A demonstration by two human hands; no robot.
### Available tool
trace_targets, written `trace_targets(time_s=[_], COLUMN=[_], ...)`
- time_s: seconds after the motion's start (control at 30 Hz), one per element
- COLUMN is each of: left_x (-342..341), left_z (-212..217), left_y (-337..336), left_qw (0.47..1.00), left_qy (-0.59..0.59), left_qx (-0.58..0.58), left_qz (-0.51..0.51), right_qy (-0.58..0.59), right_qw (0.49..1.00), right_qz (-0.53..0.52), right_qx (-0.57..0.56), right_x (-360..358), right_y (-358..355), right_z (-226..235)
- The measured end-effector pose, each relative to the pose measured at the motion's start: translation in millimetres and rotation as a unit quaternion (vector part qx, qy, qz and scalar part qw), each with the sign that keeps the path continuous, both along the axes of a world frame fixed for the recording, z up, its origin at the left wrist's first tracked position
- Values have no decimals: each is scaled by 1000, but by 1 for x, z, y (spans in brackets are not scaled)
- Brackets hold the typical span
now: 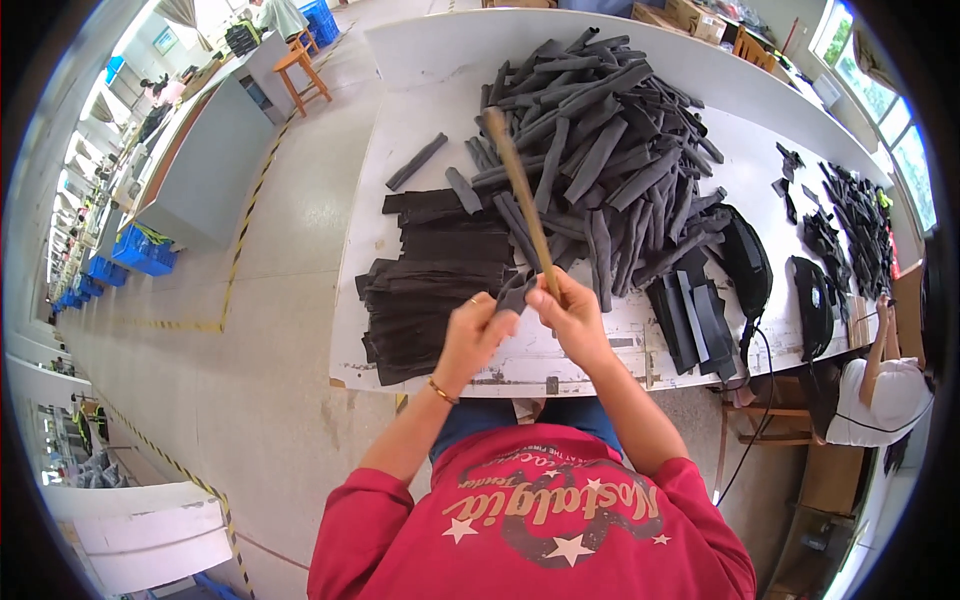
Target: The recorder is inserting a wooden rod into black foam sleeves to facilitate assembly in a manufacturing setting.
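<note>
My left hand (472, 338) is closed on a small dark grey fabric tube (516, 293) at the near side of the white table. Right beside it, my right hand (574, 318) grips the lower end of a long wooden stick (520, 185). The stick slants away and to the left over the table. Whether its lower end sits inside the fabric tube is hidden by my fingers. Beyond my hands rises a big heap of dark grey fabric tubes (612, 160). To the left lie stacked flat black fabric strips (430, 300).
Flat dark pieces (692, 318) lie right of my hands, beside black curved padded pieces (742, 265). A raised white panel (440, 40) borders the table's far side. At the right, another person (885, 395) sits near more black pieces (860, 225). A wooden stool (300, 75) stands far left.
</note>
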State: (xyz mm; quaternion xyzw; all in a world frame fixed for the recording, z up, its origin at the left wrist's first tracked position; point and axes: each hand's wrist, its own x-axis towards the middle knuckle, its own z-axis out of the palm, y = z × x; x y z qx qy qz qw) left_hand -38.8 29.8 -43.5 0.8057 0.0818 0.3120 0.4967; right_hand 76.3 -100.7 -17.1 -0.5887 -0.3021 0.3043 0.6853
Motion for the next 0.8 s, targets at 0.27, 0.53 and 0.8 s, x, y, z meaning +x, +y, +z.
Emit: trace_targets(time_s=[0.27, 0.53, 0.8], left_x=[-25, 20, -13], left_z=[-71, 23, -16], left_y=[-90, -43, -80], left_qw=[958, 994, 896], left_qy=[114, -76, 298], left_qx=[-163, -28, -164], left_qz=[-208, 70, -285], right_qy=[135, 82, 53], right_qw=[941, 979, 974], right_qz=[-223, -136, -187], right_qx=[215, 131, 115], right_x=[50, 40, 53], right_y=[15, 1, -4], right_z=[40, 37, 36])
